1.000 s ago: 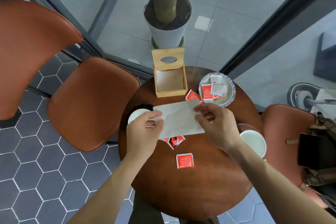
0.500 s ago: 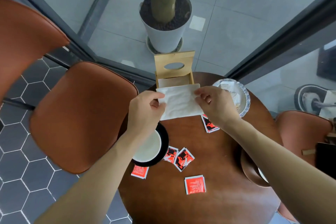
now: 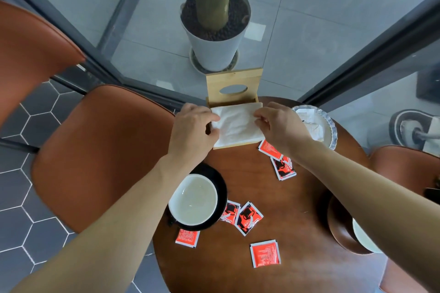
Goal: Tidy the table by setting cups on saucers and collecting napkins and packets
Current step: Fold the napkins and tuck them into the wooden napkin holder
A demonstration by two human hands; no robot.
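Both hands hold a white napkin [image 3: 235, 123] flat over the tray of the wooden napkin holder [image 3: 234, 83] at the table's far edge. My left hand [image 3: 192, 131] pinches its left edge, my right hand [image 3: 278, 123] its right edge. A white cup [image 3: 196, 198] sits on a black saucer [image 3: 220, 185] at the table's left. Another white cup [image 3: 362, 236] on a brown saucer [image 3: 338, 228] is partly hidden under my right forearm. Several red packets lie loose, such as one [image 3: 265, 253] near the front and one [image 3: 248, 220] beside the black saucer.
A silver dish [image 3: 332, 126] with white packets stands at the far right of the round wooden table [image 3: 297, 197]. Orange chairs [image 3: 100, 154] surround the table. A potted plant [image 3: 214, 38] stands behind glass.
Both hands carried the napkin away from me, from the table's middle to the wooden holder, and lowered it onto the holder's tray.
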